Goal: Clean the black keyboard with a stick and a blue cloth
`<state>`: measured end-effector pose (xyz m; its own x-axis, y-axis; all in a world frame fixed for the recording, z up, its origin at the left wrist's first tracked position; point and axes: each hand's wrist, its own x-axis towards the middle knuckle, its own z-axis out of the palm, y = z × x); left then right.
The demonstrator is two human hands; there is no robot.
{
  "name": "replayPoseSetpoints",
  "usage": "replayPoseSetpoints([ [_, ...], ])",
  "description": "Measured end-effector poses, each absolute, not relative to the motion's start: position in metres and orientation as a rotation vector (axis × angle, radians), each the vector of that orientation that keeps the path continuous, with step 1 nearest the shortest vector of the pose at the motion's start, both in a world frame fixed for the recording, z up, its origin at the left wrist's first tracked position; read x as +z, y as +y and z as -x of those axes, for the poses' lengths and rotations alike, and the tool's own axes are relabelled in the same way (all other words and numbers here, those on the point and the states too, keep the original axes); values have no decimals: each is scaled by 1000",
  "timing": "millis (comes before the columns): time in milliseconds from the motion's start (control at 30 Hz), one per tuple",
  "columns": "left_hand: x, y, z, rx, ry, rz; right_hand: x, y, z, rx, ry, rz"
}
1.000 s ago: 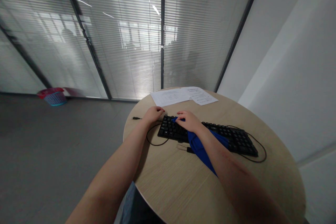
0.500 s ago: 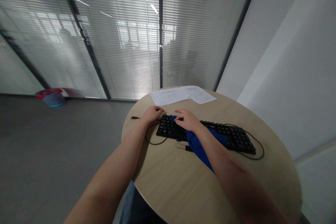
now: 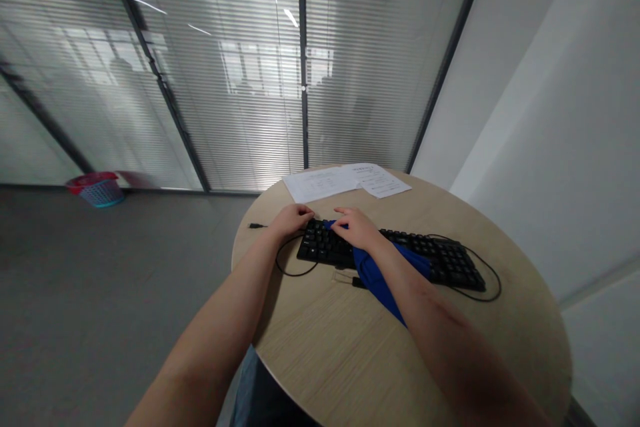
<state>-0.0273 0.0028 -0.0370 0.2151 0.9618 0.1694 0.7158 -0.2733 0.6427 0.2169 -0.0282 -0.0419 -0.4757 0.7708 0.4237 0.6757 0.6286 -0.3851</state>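
"Both your hands are busy. At what?"

"At one keyboard. It lies across the middle of the round table, one end toward the table's left edge."

"And how do they stand?"

"My left hand is at the keyboard's far left corner, fingers curled in and narrow; I cannot tell whether they grip it. My right hand is over the left part of the keys, forefinger raised, thumb low by a fold of blue cloth. Whether I pinch that fold or only press it, I cannot tell."

"How would you handle the cloth well?"

"Lightly, I'd judge: fingertips flat, so that no key edge catches. The left hand should steady its corner, since the board may slide under a push. The loose length runs under my right wrist toward the table's near edge; gathering it up would save dragging."

"Anything to mind?"

"A cable loops by the left edge, near a plug, and could snag. Some papers lie at the far edge, just beyond my left hand"
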Motion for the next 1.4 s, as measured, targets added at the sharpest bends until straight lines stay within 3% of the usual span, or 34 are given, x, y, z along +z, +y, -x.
replayPoseSetpoints([
  [467,-33,-3,23,739,1591,-2072,-41,-30,-216,267,-2284,1078],
  [1400,-35,0,32,633,1202,-2027,-42,-29,-218,317,-2300,1087],
])
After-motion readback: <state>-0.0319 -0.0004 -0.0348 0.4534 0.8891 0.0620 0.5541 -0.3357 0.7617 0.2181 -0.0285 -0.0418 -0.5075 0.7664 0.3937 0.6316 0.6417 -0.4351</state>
